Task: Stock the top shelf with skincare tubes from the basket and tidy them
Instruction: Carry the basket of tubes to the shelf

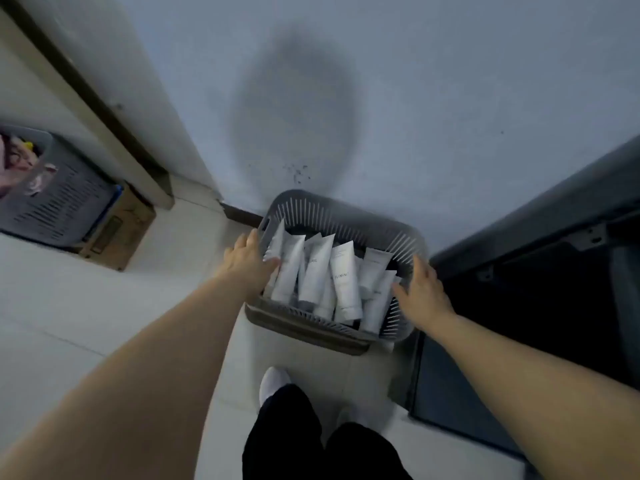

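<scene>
Probably light load. Grey slatted plastic basket [346, 216] stiff but thin-walled, may flex; take at both side rims or left handle slot. White soft-plastic skincare tubes [343, 278] squeezable, smooth, likely slippery; take mid-body. Tubes lean upright, flat ends up, packed across basket, faint grey print. Basket sits on pale tiled floor [86, 289], centre, near far wall, dark metal rack [554, 271] right. Left grip [251, 258] spread over left rim; right grip [420, 292] spread at right rim, contact unclear; neither clamped.
</scene>
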`<state>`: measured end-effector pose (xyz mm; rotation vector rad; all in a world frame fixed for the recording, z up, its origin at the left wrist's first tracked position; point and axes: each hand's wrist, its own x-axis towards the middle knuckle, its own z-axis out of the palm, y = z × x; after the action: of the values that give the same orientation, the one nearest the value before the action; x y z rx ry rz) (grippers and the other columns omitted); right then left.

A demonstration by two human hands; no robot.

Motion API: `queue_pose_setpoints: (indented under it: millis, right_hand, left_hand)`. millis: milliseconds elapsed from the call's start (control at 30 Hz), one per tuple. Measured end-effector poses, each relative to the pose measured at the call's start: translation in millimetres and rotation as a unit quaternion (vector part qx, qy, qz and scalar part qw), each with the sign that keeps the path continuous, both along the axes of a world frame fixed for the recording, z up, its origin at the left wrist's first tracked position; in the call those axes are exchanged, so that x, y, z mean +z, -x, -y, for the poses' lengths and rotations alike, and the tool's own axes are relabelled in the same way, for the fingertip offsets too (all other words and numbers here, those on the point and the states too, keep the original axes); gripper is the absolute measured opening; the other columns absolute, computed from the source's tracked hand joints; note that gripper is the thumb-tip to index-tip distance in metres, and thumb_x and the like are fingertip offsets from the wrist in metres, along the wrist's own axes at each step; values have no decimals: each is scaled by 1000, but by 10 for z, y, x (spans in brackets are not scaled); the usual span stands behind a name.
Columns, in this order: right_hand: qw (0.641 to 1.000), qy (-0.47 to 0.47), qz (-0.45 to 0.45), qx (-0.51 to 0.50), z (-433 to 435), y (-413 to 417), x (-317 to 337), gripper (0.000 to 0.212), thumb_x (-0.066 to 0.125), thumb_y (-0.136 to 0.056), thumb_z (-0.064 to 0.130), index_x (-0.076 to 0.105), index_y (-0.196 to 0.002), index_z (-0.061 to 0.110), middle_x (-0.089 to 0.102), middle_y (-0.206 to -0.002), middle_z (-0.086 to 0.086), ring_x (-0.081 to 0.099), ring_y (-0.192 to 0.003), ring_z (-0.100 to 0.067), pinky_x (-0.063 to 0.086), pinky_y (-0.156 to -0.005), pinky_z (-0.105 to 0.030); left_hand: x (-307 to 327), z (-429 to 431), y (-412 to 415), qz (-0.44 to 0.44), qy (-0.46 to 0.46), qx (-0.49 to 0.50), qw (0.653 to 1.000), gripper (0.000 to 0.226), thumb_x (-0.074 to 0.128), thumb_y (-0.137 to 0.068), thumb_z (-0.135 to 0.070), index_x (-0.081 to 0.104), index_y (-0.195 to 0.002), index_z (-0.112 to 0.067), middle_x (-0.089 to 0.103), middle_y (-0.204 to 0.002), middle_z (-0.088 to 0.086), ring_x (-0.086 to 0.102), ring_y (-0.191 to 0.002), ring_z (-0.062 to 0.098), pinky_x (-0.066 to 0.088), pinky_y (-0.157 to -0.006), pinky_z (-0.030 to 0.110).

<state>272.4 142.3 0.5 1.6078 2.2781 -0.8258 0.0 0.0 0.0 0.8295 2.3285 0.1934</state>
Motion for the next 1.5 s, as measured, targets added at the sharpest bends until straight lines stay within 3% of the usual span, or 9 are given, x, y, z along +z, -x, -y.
queue_pose_setpoints:
  millis: [133, 367, 633, 800, 1033, 1300, 1400, 1433, 1500]
  right_hand:
    - [997, -37, 2, -67, -70, 147, -400, 83, 51, -94, 35, -4, -150, 9, 2, -159, -12, 22, -137, -40, 33, -108, -51]
    - [970, -182, 23, -158, -174, 173, -707, 73, 50, -94, 29, 9, -149, 6, 9, -156, -8, 30, -129, -32, 38, -95, -49]
    - [964, -19, -59, -259, -218, 100, -790, 73, 45, -96, 30, -4, -151, 27, 39, -139, -21, 53, -110, -40, 47, -93, -46]
    - [963, 36, -61, -261, -167, 124, -662, 78, 42, -97, 39, -15, -148, 33, 38, -139, -21, 53, -110, -36, 46, -92, -44]
    - [982, 39, -22, -183, 188, 123, -22, 82, 46, -95, 38, -16, -148, 33, 43, -131, -22, 56, -103, -37, 49, -83, -43]
    - [995, 84, 4, -49, 676, 241, 793, 82, 49, -95, 33, -13, -149, 31, 47, -131, -21, 57, -107, -36, 47, -85, -40]
    - [996, 94, -8, 12, 904, 294, 956, 82, 47, -96, 34, -15, -149, 31, 38, -141, -23, 53, -115, -37, 46, -93, -43]
    - [995, 95, -12, 34, 989, 306, 1011, 82, 48, -96, 34, -15, -149, 31, 34, -144, -24, 51, -117, -37, 44, -95, -43]
    - [992, 92, -14, 89, 1173, 312, 1139, 83, 47, -97, 34, -17, -149, 29, 33, -145, -25, 52, -116, -38, 44, -91, -40]
  left_hand:
    - [-490, -227, 271, 12, -11, 41, 999, 69, 51, -92, -35, 16, -149, -20, 34, -149, 18, 37, -131, 45, 37, -104, 55]
    - [-936, -561, 408, 12, -69, 58, 996, 56, 44, -98, -28, 21, -147, -13, 49, -138, 21, 51, -119, 44, 44, -92, 51]
    - [-988, -564, 468, 55, -67, 71, 994, 71, 47, -92, -21, 10, -151, -33, 61, -116, 21, 60, -98, 40, 48, -79, 43]
    - [-877, -486, 467, 139, -143, 109, 974, 72, 51, -85, -15, 21, -147, -38, 48, -142, -1, 58, -111, 28, 50, -94, 46]
    - [-211, 305, 170, 170, -103, 182, 963, 75, 54, -93, -21, 9, -150, -40, 54, -120, 0, 58, -96, 23, 49, -81, 37]
    - [673, 1479, -169, 171, -73, 313, 931, 81, 57, -91, -15, 8, -153, -28, 44, -147, 7, 55, -111, 26, 42, -87, 31]
    - [953, 1961, -380, 164, -76, 359, 916, 84, 57, -93, -16, 1, -154, -30, 45, -144, 8, 55, -82, 16, 44, -83, 36]
    - [1032, 2131, -481, 160, -82, 374, 910, 84, 56, -93, -15, 1, -154, -32, 44, -145, 7, 56, -83, 16, 45, -84, 36]
    - [1215, 2478, -750, 146, -100, 417, 892, 83, 55, -94, -14, 1, -154, -33, 36, -152, 5, 54, -115, 28, 42, -93, 37]
